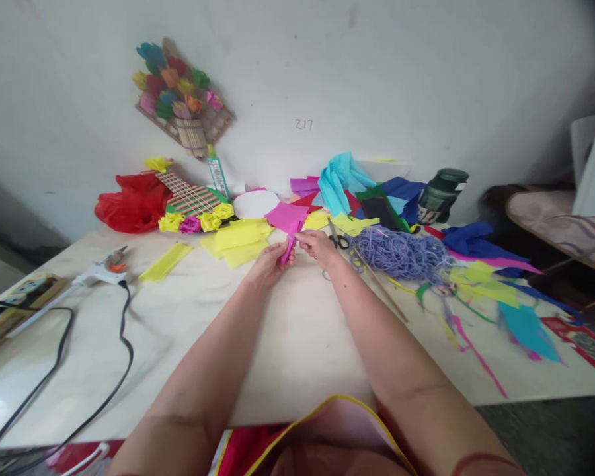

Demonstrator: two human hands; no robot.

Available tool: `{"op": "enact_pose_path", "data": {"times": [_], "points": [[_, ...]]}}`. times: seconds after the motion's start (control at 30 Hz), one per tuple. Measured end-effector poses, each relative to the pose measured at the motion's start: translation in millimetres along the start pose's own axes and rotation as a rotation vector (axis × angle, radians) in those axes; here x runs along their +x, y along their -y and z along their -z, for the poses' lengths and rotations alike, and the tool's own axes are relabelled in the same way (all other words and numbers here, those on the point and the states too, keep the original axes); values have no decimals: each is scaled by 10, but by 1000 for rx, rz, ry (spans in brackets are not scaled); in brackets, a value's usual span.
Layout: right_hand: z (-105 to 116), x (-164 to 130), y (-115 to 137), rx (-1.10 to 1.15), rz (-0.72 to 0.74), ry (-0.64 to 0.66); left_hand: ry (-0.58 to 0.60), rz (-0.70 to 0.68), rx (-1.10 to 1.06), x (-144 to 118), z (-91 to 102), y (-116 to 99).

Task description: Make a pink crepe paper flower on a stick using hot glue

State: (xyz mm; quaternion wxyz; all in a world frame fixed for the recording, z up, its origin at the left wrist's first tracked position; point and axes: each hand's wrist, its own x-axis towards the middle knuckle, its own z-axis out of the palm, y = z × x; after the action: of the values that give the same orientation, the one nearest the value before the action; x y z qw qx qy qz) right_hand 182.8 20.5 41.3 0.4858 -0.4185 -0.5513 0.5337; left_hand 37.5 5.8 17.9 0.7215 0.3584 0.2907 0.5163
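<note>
Both my hands meet over the middle of the table at a piece of pink crepe paper [286,217]. It fans out flat at the top and narrows to a gathered, folded lower end. My left hand [272,259] is closed round that narrow end. My right hand [316,246] pinches the paper's right side with thumb and fingers. Black-handled scissors [339,240] lie just beyond my right hand. Several yellow paper sheets [240,241] lie left of the pink piece, and a white oval disc [256,204] rests behind them.
A tangle of purple string [401,253] and a thin stick [384,291] lie to the right. A glue gun [104,270] with its black cord lies on the left by a power strip [30,294]. A dark green jar [442,196] stands at the back. Paper flowers [178,92] hang on the wall.
</note>
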Motion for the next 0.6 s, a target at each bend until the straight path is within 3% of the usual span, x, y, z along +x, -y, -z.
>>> {"op": "enact_pose_path", "data": {"times": [0.13, 0.6], "points": [[39, -22, 12, 63, -40, 115, 25, 26, -71, -7, 20, -20], [14, -37, 9, -66, 27, 76, 28, 81, -106, -23, 2, -41]]}}
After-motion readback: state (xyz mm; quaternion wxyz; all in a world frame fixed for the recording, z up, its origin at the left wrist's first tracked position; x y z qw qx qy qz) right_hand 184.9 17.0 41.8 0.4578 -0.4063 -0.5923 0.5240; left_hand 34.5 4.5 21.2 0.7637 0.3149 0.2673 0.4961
